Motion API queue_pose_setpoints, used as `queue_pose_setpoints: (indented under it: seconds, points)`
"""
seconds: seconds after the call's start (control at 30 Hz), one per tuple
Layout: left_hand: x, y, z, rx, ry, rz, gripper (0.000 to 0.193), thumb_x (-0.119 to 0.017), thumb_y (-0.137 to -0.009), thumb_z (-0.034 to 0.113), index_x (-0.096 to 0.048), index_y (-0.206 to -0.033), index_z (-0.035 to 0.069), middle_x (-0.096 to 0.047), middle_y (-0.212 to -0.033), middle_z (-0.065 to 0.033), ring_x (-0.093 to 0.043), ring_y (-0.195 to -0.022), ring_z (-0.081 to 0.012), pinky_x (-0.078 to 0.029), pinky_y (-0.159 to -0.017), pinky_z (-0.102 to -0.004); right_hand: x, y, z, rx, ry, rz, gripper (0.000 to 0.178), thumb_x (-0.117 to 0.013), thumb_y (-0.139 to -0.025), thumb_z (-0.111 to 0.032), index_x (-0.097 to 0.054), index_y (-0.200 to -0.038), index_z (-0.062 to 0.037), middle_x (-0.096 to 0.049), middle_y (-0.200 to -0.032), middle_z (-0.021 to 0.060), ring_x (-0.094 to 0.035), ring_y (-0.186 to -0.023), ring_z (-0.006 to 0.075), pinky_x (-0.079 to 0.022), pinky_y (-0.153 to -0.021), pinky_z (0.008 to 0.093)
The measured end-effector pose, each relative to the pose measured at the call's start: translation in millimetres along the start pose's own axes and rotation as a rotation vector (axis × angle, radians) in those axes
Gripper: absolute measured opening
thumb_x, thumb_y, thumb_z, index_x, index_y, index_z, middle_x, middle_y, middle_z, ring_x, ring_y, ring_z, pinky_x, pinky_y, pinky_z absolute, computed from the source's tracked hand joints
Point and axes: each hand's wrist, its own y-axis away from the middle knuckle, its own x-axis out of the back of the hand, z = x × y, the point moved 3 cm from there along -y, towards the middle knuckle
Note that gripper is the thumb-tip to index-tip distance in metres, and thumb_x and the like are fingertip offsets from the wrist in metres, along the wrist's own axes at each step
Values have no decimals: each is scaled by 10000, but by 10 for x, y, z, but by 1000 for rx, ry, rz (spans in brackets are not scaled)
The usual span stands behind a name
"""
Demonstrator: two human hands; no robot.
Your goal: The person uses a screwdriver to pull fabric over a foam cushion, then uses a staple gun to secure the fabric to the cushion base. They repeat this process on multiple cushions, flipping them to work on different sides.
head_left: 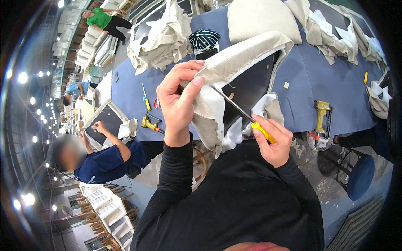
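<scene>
I am watching the seat (251,81) through the head camera; it is lying near the middle of my view, black board showing, over the near edge of the blue table (301,75). At the seat's nine o'clock, my left hand (178,96) is pinching the beige fabric (228,67), thumb and fingers clamped on its corner. At five o'clock, my right hand (274,144) is gripping the screwdriver (261,131), fingers closed around the yellow handle. The shaft is pointing toward ten, its tip reaching the white lining (208,100) just beside the left thumb; whether it is pressing in, I cannot tell.

Around the seat, a striped cap (204,39) is lying at eleven, a pale cushion (264,21) at twelve. A staple gun (322,115) is lying between three and four, another staple gun (150,123) at eight. Scissors (156,103) are showing partly behind the left hand. At eight, farther out, a co-worker (104,163) is leaning over another seat (104,121). A blue stool (361,178) is standing at four.
</scene>
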Motion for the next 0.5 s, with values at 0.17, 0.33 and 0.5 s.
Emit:
queue_pose_setpoints:
  seconds: [0.17,0.33,0.5]
  points:
    - [-8,99,64,-26,7,-50,95,-762,-882,11,-732,-957,-39,-771,-1130,-160,-720,-1153,-296,-523,-1069,-426,-1,-16,9,7,-50,-16,341,-782,-932,-21,-793,-1273,-23,-772,-946,159,-761,-801,238,-571,-716,312]
    - [-111,317,127,272,187,-110,794,-880,-770,152,-579,-1479,-38,-644,-1467,-175,-620,-1361,-263,-446,-1179,-398,272,35,12,98,40,-79,326,-778,-885,3,-794,-1211,1,-776,-952,175,-760,-795,280,-577,-720,325]
    - [-244,514,251,329,86,-232,934,-869,-661,234,-589,-1504,-54,-593,-1573,-213,-580,-1457,-302,-408,-1223,-411,688,229,-27,118,84,-124,287,-785,-869,-112,-807,-1116,31,-778,-915,210,-764,-765,310,-604,-733,356]
